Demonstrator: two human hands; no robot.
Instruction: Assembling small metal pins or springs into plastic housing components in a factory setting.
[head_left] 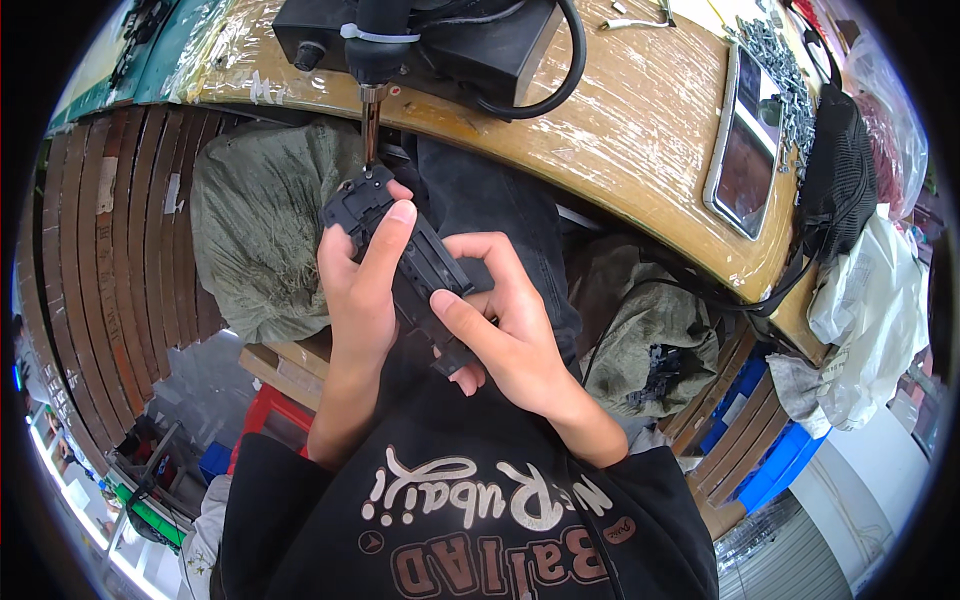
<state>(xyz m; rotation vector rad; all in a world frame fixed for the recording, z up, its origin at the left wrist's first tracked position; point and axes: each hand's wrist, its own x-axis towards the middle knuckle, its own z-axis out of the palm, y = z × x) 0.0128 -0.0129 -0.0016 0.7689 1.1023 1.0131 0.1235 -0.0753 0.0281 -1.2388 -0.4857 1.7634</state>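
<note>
Both my hands hold a long black plastic part (433, 262), moulded with slots and ridges, tilted over my lap. My left hand (362, 285) grips its upper end, the thumb laid along the top face. Lower down, my right hand (505, 330) is closed round the other end, with its thumb pressed on the edge. The tip of an upright electric screwdriver (371, 125) with a metal shaft meets the part's upper corner, or comes very close to it. A white cable tie (380, 35) circles the screwdriver's black body.
A black box (480, 60) with a thick cable stands on the film-covered wooden table (620, 120). At the right lie a phone (745, 140) and a heap of screws (785, 75). Grey-green sacks (265, 230) sit under the table edge. Stacked brown boards (110, 270) line the left.
</note>
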